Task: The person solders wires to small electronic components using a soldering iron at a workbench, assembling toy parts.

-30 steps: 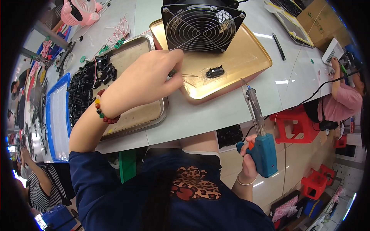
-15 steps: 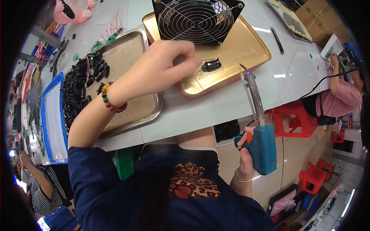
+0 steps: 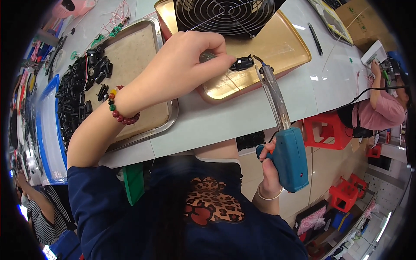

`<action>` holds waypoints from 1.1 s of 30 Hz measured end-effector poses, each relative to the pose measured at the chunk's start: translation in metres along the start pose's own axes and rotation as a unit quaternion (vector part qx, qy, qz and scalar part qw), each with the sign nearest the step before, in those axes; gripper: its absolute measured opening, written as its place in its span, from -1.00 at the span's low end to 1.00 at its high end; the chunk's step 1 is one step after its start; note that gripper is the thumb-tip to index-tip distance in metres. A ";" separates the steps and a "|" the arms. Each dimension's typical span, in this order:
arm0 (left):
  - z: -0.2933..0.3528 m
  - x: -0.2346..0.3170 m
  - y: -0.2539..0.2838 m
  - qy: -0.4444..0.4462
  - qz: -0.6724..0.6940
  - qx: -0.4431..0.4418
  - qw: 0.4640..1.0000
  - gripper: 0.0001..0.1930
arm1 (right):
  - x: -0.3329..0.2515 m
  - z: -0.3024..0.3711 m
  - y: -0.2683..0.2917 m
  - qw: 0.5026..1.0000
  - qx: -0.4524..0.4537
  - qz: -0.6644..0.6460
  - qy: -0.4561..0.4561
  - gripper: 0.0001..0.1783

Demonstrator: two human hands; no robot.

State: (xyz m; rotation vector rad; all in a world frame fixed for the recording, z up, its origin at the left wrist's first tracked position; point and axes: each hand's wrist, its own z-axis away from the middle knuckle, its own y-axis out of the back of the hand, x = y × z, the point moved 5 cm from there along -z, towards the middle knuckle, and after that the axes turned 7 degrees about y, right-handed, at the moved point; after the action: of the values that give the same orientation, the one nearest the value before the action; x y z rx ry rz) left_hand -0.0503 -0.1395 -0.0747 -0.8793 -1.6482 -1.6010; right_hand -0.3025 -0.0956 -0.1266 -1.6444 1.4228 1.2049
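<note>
A small black plastic part (image 3: pixel 243 63) lies on the gold tray (image 3: pixel 281 47). My left hand (image 3: pixel 195 60), with a beaded bracelet at its wrist, is closed in a pinch; its fingertips meet the left end of that part. Whatever is between them is hidden. My right hand (image 3: pixel 270 175) is wrapped around a teal soldering gun (image 3: pixel 292 158), with fingers at its trigger. The gun points up and away from me, and its dark tip is at the right end of the black part, touching or nearly so.
Behind the part stands a black fan (image 3: pixel 225 15) with a wire guard. On the left, a metal tray (image 3: pixel 143 47) bears a heap of black parts (image 3: pixel 82 86), beside a blue-rimmed tray (image 3: pixel 50 130). A black pen (image 3: pixel 315 39) lies to the right. Another person (image 3: pixel 377 106) sits far right.
The soldering gun's tip has moved left to the black part. My left fingertips have shifted slightly right, onto the part's end. The whole view has also shifted a little.
</note>
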 end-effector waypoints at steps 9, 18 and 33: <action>0.000 0.002 -0.001 0.002 -0.016 0.002 1.000 -0.74 | 0.004 0.004 0.003 0.999 0.016 -0.013 -0.026 -0.67; -0.001 0.002 -0.002 0.010 -0.029 -0.001 1.000 -0.73 | 0.002 0.002 0.005 1.000 0.015 0.004 -0.026 -0.67; -0.001 0.002 -0.001 0.018 -0.018 -0.006 1.000 -0.72 | 0.001 0.003 0.002 0.999 -0.025 0.042 -0.001 -0.66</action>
State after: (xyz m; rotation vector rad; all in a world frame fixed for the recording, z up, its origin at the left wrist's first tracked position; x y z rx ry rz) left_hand -0.0524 -0.1400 -0.0735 -0.8263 -1.6393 -1.6420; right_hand -0.3054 -0.0942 -0.1287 -1.6305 1.4841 1.2984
